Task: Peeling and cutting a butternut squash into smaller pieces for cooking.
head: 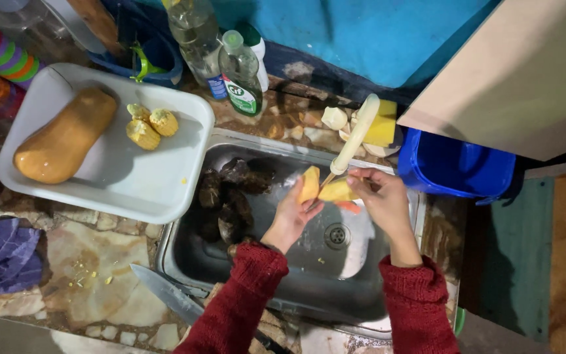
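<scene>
While both hands work over the steel sink [276, 288], the left hand [291, 216] has its fingers [296, 196] curled up around a yellow vegetable piece [308, 183], thumb side pressing it from the right, so the piece stands upright above the palm. Just right of it, the right hand [381, 196] has its fingers [361, 178] wrapped tight around the grip of a cream-handled knife [355, 134]; the handle juts away toward the far wall, and the blade end meets a second yellow chunk [339, 191] lying between the two hands. Whether that chunk joins the held piece cannot be told. Both wrists bend inward, and the forearms, in red knitted sleeves [244, 295], come up from the near edge and converge above the drain [337, 235].

Dark peelings [227, 196] are heaped at the sink's left end. On the stone desk [80, 262] to the left sits a white tray [132, 190] holding a butternut squash [63, 141] and corn pieces [149, 124]. A large knife [165, 295] lies near the sink's near-left corner, and a purple cloth [1, 252] lies farther left. Clear bottles [221, 52] stand at the far side, pale vegetable pieces [335, 118] and a yellow sponge [382, 124] behind the sink, and a blue tub [456, 164] to the right.
</scene>
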